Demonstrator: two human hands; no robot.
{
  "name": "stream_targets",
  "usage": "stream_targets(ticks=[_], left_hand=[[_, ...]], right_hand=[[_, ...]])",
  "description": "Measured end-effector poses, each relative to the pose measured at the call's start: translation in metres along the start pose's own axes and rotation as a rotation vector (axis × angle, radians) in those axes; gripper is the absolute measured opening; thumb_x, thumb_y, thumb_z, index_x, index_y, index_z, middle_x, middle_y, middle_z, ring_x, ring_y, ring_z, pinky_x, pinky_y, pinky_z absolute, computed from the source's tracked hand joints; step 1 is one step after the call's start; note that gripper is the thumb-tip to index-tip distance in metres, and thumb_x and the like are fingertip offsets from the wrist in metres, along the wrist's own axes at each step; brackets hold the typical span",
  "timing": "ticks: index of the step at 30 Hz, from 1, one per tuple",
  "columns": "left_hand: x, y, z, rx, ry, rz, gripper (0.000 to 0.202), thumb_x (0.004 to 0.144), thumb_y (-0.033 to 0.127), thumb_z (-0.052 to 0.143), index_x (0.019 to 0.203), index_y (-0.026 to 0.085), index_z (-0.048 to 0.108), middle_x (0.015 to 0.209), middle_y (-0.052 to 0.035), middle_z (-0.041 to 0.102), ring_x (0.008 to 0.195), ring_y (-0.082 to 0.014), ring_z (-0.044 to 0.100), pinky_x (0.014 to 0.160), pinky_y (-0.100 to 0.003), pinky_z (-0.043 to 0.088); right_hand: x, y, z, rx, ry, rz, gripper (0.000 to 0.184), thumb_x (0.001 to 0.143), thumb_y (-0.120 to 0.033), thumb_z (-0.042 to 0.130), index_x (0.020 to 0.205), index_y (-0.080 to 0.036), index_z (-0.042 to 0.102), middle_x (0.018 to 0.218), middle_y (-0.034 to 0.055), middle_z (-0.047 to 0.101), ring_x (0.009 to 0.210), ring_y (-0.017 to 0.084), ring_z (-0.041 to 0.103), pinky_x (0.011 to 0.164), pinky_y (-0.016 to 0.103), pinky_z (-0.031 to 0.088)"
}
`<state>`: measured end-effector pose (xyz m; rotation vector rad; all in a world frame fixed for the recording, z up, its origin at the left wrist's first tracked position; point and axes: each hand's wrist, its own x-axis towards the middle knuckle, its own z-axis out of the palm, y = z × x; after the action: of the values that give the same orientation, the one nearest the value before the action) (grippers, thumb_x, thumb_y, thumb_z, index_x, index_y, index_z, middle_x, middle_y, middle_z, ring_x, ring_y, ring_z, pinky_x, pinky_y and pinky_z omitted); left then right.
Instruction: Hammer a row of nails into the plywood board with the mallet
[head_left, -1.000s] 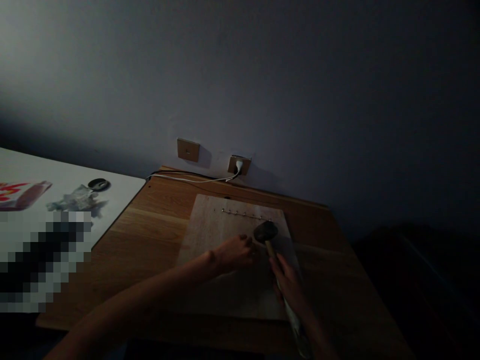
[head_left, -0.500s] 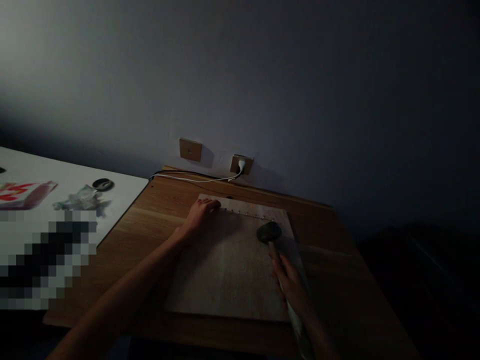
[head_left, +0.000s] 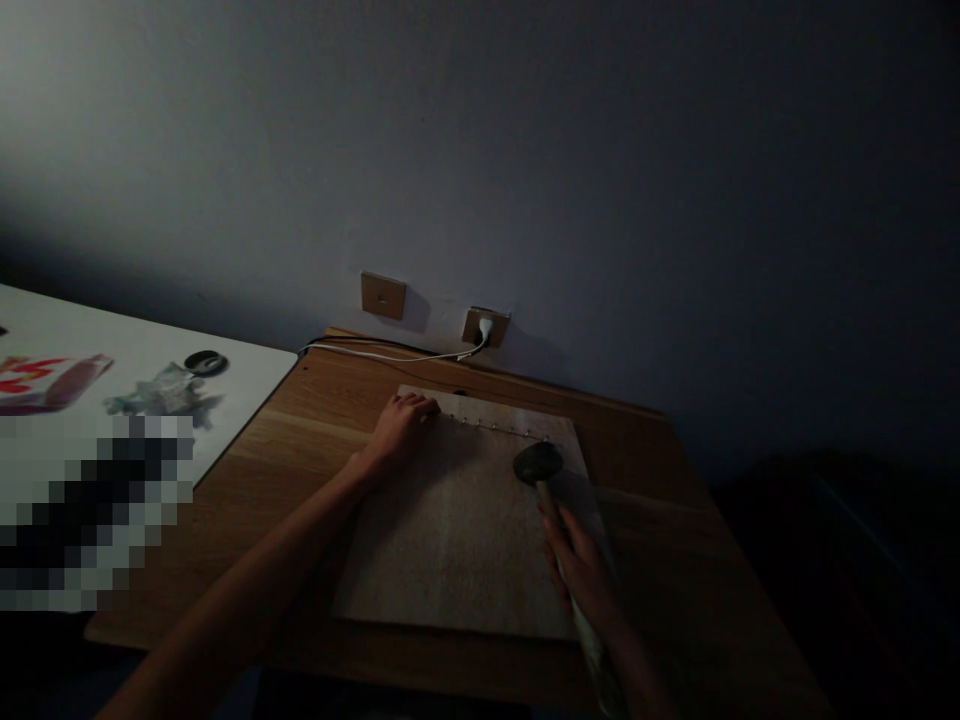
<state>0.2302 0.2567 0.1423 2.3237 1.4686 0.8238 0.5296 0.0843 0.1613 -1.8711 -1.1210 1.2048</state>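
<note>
A pale wooden board [head_left: 450,545] lies flat on the table. Along its far edge runs a thin strand with several small shiny studs or beads [head_left: 495,428]; I cannot tell exactly which. My left hand [head_left: 401,425] rests on the board's far left corner, fingers bent down at the strand's left end, and whatever they pinch is hidden. My right hand [head_left: 581,560] is wrapped around the handle of a black-headed mallet [head_left: 538,464]. The mallet head is over the right part of the board, just on the near side of the strand's right end.
The board sits on a brown wooden table [head_left: 660,560] against the wall. A white table [head_left: 247,365] adjoins it on the left, with a red-and-white packet [head_left: 56,383], crumpled clear plastic [head_left: 169,392] and a dark round object [head_left: 206,363]. A plugged white cable [head_left: 390,354] runs along the back edge.
The view has shifted very slightly. Both hands and the mallet hold practically the same places over the board.
</note>
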Motion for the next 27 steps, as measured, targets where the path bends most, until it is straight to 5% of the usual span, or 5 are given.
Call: stream_targets(ticks=[7, 18, 23, 27], left_hand=[[0.006, -0.004, 0.003, -0.105, -0.008, 0.034, 0.022, 0.084, 0.01, 0.057, 0.097, 0.018, 0.073, 0.098, -0.0083, 0.075, 0.095, -0.0228, 0.066, 0.09, -0.035, 0.049], [0.004, -0.008, 0.009, -0.114, 0.008, -0.029, 0.04, 0.086, 0.013, 0.058, 0.126, 0.021, 0.063, 0.102, -0.0043, 0.079, 0.103, -0.0231, 0.069, 0.102, -0.04, 0.042], [0.003, -0.005, 0.006, -0.09, 0.001, -0.071, 0.046, 0.086, 0.013, 0.059, 0.132, 0.019, 0.06, 0.107, -0.0075, 0.077, 0.108, -0.0254, 0.067, 0.102, -0.042, 0.042], [0.003, -0.003, 0.006, -0.089, 0.003, -0.093, 0.05, 0.087, 0.013, 0.057, 0.137, 0.02, 0.058, 0.109, -0.0091, 0.076, 0.114, -0.0271, 0.062, 0.103, -0.044, 0.041]], right_hand=[[0.0, -0.018, 0.021, 0.022, -0.083, -0.046, 0.057, 0.083, -0.07, 0.055, 0.112, -0.022, 0.057, 0.057, -0.0102, 0.043, 0.035, 0.008, 0.036, 0.029, 0.019, 0.027], [0.022, -0.108, 0.072, 0.075, -0.171, -0.35, 0.037, 0.093, -0.061, 0.049, 0.096, -0.024, 0.051, 0.061, -0.0095, 0.047, 0.034, 0.007, 0.039, 0.028, 0.018, 0.031], [0.043, -0.104, 0.094, -0.041, -0.247, -0.308, 0.032, 0.092, -0.056, 0.051, 0.089, -0.024, 0.049, 0.059, -0.01, 0.045, 0.033, 0.007, 0.04, 0.027, 0.019, 0.032], [0.046, -0.102, 0.093, -0.04, -0.245, -0.274, 0.033, 0.092, -0.057, 0.05, 0.092, -0.024, 0.05, 0.061, -0.0104, 0.045, 0.033, 0.007, 0.039, 0.026, 0.018, 0.031]])
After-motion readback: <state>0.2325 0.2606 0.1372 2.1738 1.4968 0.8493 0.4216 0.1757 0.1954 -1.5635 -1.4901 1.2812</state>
